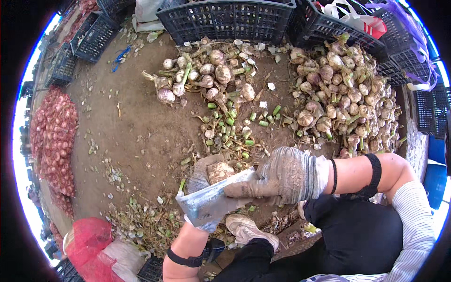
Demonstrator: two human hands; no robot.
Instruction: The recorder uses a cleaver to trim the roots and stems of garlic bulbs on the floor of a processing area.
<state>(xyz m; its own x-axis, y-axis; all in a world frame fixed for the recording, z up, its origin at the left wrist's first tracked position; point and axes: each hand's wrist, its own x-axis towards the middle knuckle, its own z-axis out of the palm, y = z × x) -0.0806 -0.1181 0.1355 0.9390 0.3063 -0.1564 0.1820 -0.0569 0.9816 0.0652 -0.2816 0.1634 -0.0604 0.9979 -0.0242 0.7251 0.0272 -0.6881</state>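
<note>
Your gloved left hand (199,173) grasps a roundish garlic bulb (220,172), pale tan with brown smears, just beyond the broad grey blade (211,195) gripped in your gloved right hand (287,176), above brown ground (141,124).

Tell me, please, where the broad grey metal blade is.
In the head view, below and left of centre, the broad grey metal blade is in the gloved right hand, beside the pale garlic bulb in the gloved left hand.

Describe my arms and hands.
The left hand and right hand wear grey knit gloves, the right striped and brown-stained. Each forearm has a black strap, the right also a thin black band. The right sleeve is white with dark stripes.
</note>
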